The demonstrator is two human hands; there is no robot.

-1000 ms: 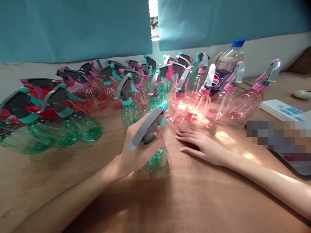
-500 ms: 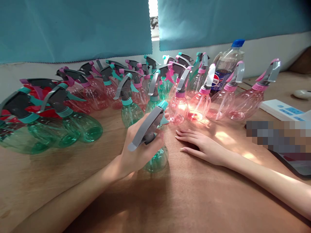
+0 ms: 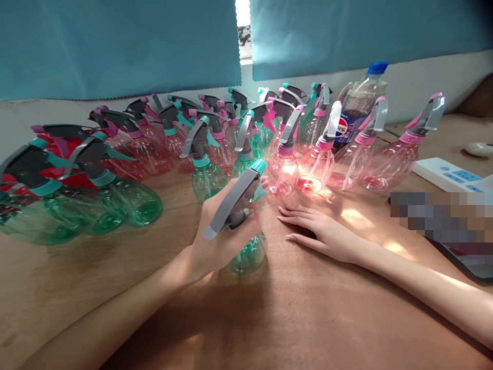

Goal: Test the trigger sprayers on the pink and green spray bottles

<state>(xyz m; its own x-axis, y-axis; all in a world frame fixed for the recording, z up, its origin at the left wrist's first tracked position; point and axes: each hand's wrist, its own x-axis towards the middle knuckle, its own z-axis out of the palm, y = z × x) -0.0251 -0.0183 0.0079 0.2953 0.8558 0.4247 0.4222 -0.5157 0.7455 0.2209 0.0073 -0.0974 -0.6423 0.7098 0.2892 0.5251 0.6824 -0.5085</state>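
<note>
My left hand (image 3: pixel 221 234) is wrapped round the neck of a green spray bottle (image 3: pixel 250 257) that stands upright on the wooden table (image 3: pixel 308 318). Its grey and teal trigger head rises above my fingers, and the hand hides the collar. Flat on the tabletop to the right lies my right hand (image 3: pixel 321 231), fingers stretched out and holding nothing. Just beyond my hands stand another green spray bottle (image 3: pixel 208 180) and a pink spray bottle (image 3: pixel 283 177). Sunlight glows through a second pink bottle (image 3: pixel 318 167) close by.
Several more pink and green spray bottles crowd the back and left, including a green one (image 3: pixel 142 205). A cola bottle with a blue cap (image 3: pixel 377 69) stands behind. At right are a white power strip (image 3: pixel 442 172), a dark device (image 3: pixel 470 262) partly pixelated, and a white mouse (image 3: pixel 479 149).
</note>
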